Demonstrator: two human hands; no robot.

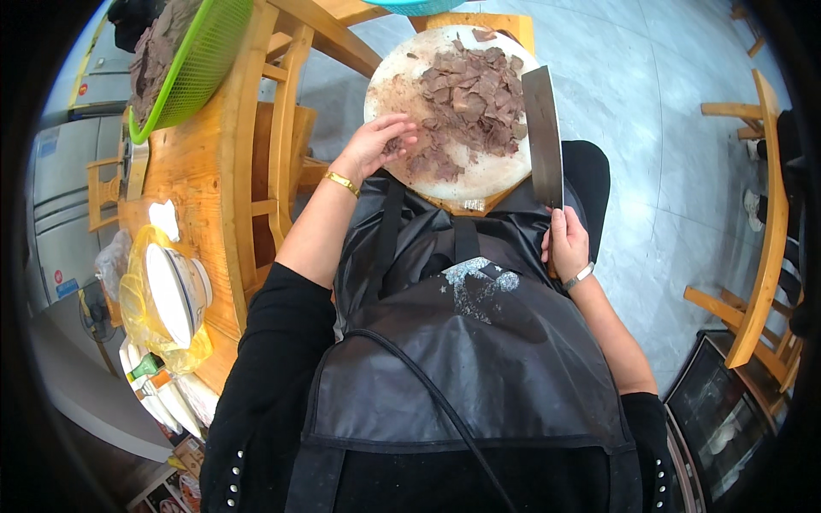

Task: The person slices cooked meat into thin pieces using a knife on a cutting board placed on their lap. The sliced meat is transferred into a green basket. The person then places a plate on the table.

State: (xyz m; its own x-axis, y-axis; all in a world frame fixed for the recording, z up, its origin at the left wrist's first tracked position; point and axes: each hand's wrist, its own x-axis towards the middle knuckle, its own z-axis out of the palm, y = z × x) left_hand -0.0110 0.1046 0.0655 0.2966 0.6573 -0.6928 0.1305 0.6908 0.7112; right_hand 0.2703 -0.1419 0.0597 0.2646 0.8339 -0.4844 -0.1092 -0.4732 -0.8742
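Note:
A round white cutting board [389, 101] rests in front of my lap on a wooden seat. Thin slices of brown cooked meat [475, 90] are heaped on its right and middle, with smaller scraps towards the near edge. My right hand [567, 245] grips the handle of a cleaver [542, 137], whose broad blade stands along the board's right edge, pointing away from me. Over the board's near left edge, my left hand [380, 147] has curled fingers, and a small dark brown bit of meat shows between thumb and fingers.
To the left, a wooden table [188, 184] bears a green basket [192, 73] of larger meat pieces, a white bowl [177, 295] and a yellow plastic bag [197, 350]. Wooden chairs [761, 222] stand at the right. Part of a turquoise basin [415, 6] shows beyond the board.

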